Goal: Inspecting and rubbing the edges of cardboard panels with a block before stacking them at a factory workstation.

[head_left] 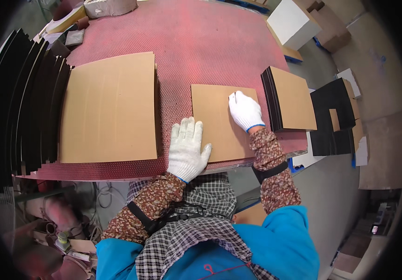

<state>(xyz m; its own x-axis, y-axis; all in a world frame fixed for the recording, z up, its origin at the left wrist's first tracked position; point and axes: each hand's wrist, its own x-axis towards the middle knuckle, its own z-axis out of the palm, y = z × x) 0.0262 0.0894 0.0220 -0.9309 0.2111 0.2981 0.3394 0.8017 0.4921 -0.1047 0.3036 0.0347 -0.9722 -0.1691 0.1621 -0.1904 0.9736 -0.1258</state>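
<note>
Head view: a single brown board (219, 119) is being pressed flat on the red desk (196, 42), the left hand (188, 149) spread open on its near corner, the right hand (245, 111) laid on its top with its grip loosely closed, pinching nothing. A large brown stack (110, 107) is seen untouched at left, while a smaller dark-edged stack (292, 98) is judged already handled.

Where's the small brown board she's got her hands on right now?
The small brown board lies on the red mat at the table's near edge, under both gloved hands, between the large brown stack and the black-edged stack.
</note>
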